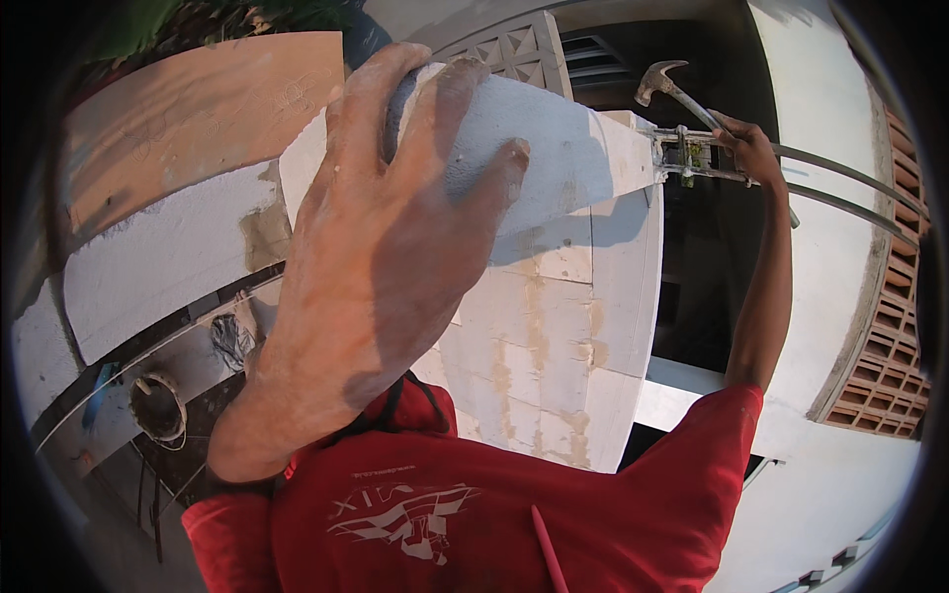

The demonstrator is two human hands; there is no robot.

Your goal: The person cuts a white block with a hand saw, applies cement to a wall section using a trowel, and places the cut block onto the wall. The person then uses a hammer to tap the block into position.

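Observation:
My left hand point(395, 217) is large and close in the head view, dusty, with its fingers and thumb spread around a pale grey block point(554, 138). The block sits high over a wall of white blocks point(554, 326); whether it rests on the wall is hard to tell. Farther right, my raised right hand point(751, 148) grips a claw hammer point(662, 81), its head up and to the left. That hand is at a small metal frame point(684, 158) against the wall's right end; whether it also grips the frame is unclear.
Two metal bars point(850, 178) run right from the frame. A dark opening lies behind them, with a white wall point(830, 306) and reddish vent bricks point(875, 371) beyond. At lower left stands a bucket point(158, 407). An orange-brown panel point(198, 128) rises at upper left.

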